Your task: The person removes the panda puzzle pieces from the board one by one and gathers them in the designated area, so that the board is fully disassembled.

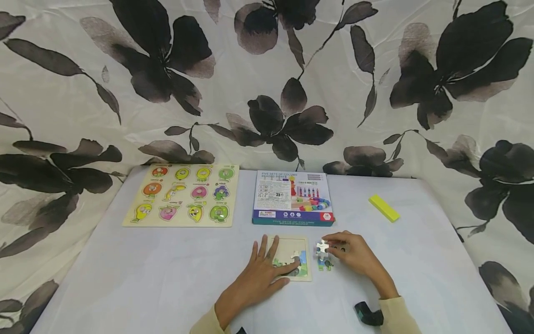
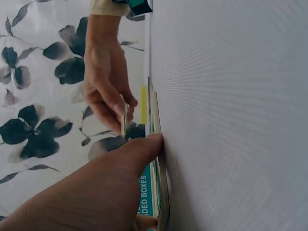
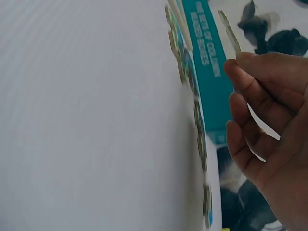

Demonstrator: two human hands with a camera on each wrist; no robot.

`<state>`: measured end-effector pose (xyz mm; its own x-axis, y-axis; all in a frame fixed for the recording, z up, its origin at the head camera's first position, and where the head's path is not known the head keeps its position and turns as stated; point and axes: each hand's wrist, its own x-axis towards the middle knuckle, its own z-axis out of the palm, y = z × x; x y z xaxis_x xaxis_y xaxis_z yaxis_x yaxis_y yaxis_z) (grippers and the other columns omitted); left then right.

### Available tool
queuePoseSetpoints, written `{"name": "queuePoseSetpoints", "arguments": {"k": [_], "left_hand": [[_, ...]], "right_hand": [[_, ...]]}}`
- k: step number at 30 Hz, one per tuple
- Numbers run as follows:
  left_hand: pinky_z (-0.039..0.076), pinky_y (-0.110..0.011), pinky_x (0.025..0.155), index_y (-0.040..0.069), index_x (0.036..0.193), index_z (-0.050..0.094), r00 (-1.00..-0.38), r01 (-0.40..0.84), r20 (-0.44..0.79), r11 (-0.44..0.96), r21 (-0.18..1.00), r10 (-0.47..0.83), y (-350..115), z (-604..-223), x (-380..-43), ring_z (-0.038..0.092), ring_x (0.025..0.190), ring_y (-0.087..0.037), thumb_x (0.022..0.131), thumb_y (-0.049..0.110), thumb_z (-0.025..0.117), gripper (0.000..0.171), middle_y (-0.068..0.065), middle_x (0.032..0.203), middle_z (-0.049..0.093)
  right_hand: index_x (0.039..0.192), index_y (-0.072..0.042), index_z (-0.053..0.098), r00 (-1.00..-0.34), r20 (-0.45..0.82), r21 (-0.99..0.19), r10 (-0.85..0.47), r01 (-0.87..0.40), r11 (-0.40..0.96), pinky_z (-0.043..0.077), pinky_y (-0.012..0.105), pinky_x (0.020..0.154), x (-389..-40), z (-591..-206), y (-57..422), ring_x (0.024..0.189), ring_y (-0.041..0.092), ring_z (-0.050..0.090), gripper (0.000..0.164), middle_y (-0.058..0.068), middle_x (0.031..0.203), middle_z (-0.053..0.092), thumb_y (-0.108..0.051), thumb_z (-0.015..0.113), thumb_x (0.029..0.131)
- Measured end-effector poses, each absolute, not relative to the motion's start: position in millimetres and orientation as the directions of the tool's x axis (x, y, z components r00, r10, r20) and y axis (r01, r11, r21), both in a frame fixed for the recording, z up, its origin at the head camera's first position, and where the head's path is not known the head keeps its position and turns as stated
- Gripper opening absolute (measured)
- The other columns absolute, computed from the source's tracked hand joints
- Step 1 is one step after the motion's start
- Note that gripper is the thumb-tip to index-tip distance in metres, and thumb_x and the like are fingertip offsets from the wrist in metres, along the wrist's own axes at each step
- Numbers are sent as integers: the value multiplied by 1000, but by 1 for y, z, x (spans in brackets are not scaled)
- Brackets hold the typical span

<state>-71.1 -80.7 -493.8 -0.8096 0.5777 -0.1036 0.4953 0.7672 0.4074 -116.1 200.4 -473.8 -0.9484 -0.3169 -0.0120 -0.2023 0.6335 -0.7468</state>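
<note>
Head view: tray [image 1: 288, 246], left hand [image 1: 263, 271] spread across it, likely for steadying; right of tray, right hand [image 1: 353, 251] pinching piece [image 1: 321, 248] by edge; loose pieces [image 1: 324, 266] there, likely for reach.

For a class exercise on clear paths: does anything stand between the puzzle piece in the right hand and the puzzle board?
Nothing visible separates the puzzle piece from the right edge of the puzzle board. The left hand, though, covers part of the board's left and lower area.
</note>
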Motion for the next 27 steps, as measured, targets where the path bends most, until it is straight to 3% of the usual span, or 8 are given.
{"name": "queuePoseSetpoints", "arguments": {"k": [17,27], "left_hand": [[4,-67,110,44,141,42,-813,501,-58,746,439,580,-82,-496,-71,-5,141,-51,96,42,53,46,-23,158,8],[3,-65,111,46,141,41,-816,495,-77,761,419,573,-80,-495,-71,-6,142,-50,96,45,52,47,-21,159,7]], "right_hand": [[106,-7,72,-951,-89,-728,-295,-140,672,47,21,63,-101,-477,247,72,4,54,22,-5,83,65,-5,71,84],[106,-7,73,-930,-71,-734,-361,-196,650,47,21,62,-96,-478,249,72,2,52,20,-3,89,69,-7,69,86]]}}
